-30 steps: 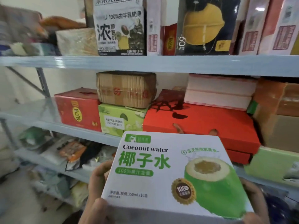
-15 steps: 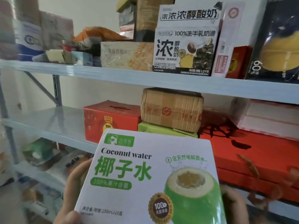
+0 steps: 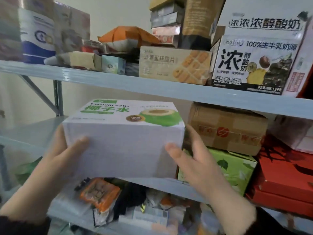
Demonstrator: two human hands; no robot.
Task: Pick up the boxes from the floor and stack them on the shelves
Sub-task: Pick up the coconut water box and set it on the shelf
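A white coconut water box point(image 3: 122, 146) with green print on its top is held level at the height of the middle shelf point(image 3: 30, 133), its plain white side facing me. My left hand point(image 3: 55, 160) grips the box's left side with the thumb on the front face. My right hand point(image 3: 194, 163) grips its right side the same way. The box hides the red box that stood at this spot. Whether the coconut water box rests on the shelf cannot be told.
Right of the held box stand a green apple juice box point(image 3: 233, 170) under a brown taped carton point(image 3: 227, 129), then red boxes point(image 3: 284, 177). The upper shelf point(image 3: 118, 82) carries a cake box point(image 3: 174, 65) and a yogurt box point(image 3: 254, 63). Packets point(image 3: 100, 194) fill the lower shelf.
Both hands raised the box, tipped it level and moved it forward to the middle shelf. The view swung left and closer to the shelves.
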